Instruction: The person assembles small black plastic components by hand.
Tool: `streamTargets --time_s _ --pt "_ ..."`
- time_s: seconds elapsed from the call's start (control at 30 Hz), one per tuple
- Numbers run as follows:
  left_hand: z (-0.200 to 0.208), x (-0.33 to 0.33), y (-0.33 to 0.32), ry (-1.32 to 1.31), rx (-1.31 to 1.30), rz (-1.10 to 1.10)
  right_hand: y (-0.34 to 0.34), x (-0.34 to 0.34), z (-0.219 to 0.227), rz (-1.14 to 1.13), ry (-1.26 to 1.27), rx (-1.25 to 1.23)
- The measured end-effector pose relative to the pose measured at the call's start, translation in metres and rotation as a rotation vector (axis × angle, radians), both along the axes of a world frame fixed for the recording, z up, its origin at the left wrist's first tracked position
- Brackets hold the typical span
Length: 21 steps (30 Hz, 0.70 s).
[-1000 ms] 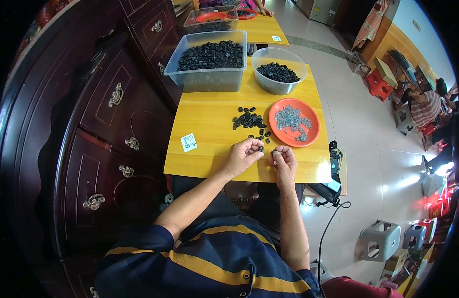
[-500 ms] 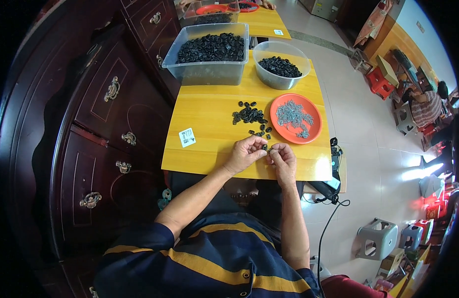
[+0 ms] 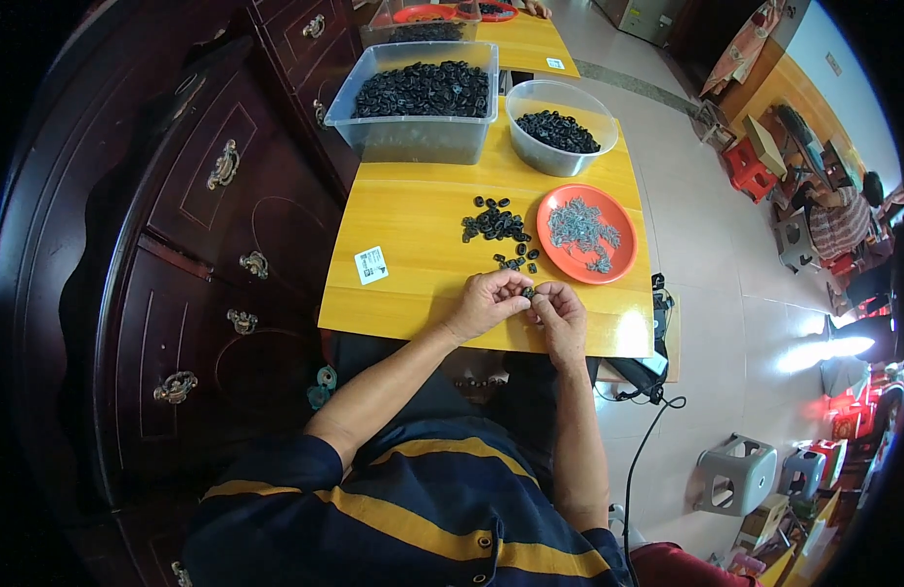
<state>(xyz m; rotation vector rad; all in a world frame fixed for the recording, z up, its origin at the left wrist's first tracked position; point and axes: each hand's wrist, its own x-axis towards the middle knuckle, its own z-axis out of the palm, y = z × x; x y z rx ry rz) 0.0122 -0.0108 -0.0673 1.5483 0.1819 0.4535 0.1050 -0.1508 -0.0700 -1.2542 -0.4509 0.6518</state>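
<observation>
My left hand [image 3: 487, 305] pinches a small black oval piece [image 3: 527, 292] between thumb and fingertips, just above the table's near edge. Against it, the fingertips of my right hand [image 3: 561, 321] are pressed together; whatever they grip is too small and covered to make out. Beyond my hands lies a loose pile of black oval pieces [image 3: 496, 223], with several more scattered nearer me. To the right of the pile, a red-orange plate [image 3: 623, 259] carries a heap of small clear, silvery slivers [image 3: 579, 225].
On the yellow table [image 3: 403, 225], a clear rectangular tub [image 3: 422, 144] and a round clear bowl [image 3: 550, 157] hold many black pieces. A white label [image 3: 371, 265] sticks at left. Dark wooden drawers [image 3: 217, 196] stand close on the left; a grey stool [image 3: 737, 474] is at right.
My two hands have come together, the right fingertips now meeting the black piece in the left. The view has shifted slightly; the pile and plate look the same.
</observation>
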Motion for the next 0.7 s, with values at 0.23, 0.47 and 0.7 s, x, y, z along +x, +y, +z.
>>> streamTargets --time_s 0.23,0.47,0.7 --pt "0.000 0.002 0.002 -0.015 0.001 -0.001 -0.002 0.001 0.008 0.036 0.050 -0.073" --pt "0.021 0.005 0.013 -0.006 0.257 -0.063 -0.004 0.011 0.016 0.187 0.088 -0.091" --pt "0.050 -0.001 0.003 0.037 0.525 0.024 -0.003 0.007 0.017 0.157 0.126 -0.078"
